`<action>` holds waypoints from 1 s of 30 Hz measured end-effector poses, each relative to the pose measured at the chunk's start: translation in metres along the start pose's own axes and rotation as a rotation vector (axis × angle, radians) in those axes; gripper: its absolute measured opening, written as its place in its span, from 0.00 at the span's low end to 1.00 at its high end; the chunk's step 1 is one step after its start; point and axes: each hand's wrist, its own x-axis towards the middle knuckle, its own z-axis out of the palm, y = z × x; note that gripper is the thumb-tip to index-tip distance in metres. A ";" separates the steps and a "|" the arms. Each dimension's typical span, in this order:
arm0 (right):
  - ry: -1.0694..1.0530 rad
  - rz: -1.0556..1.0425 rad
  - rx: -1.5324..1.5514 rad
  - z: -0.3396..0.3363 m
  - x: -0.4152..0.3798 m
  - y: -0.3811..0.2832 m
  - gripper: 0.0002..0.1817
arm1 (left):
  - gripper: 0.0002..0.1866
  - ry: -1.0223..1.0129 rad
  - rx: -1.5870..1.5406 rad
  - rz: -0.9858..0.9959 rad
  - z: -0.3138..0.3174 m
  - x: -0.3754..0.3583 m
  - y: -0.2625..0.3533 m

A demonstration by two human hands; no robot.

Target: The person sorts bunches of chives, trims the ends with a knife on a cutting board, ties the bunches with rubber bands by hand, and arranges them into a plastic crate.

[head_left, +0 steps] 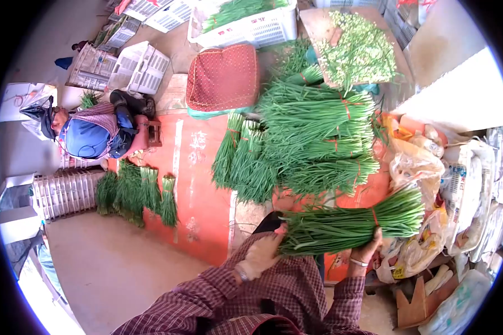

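A large bundle of long green stalks [341, 226], tied with a red band, lies across both my hands. My left hand [262, 254], in a pale glove, is closed on its leafy end. Under the pale stem end, near the band, my right hand [368, 248] grips the bundle from below; part of its fingers is hidden behind the stalks. Just beyond is a big pile of tied green bundles [324, 134] on the red mat [201, 178]. Beside the pile, several smaller bundles [243, 151] lean together.
A co-worker [89, 134] sits at the left near more bundles [150, 187]. White crates [268, 29] and a red cushion [222, 77] stand at the back. Loose trimmings [357, 47] cover a board. Plastic bags [419, 167] and a cardboard box [419, 304] crowd the right.
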 end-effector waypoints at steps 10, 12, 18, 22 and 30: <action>0.216 -0.398 -0.988 -0.023 -0.077 -0.119 0.20 | 0.36 0.116 -0.120 -0.169 -0.007 -0.101 -0.114; 0.232 -0.353 -1.057 0.001 -0.109 -0.105 0.18 | 0.35 0.134 -0.166 -0.142 -0.013 -0.098 -0.130; 0.068 -0.228 -1.001 0.057 -0.205 -0.032 0.17 | 0.34 0.171 -0.468 0.156 -0.069 -0.116 -0.163; -0.010 -0.100 -1.014 0.104 -0.267 0.043 0.23 | 0.31 0.178 -0.719 0.156 -0.132 -0.148 -0.234; -0.406 -0.248 -1.235 0.257 -0.323 0.088 0.36 | 0.14 0.259 -0.668 -0.225 -0.250 -0.234 -0.350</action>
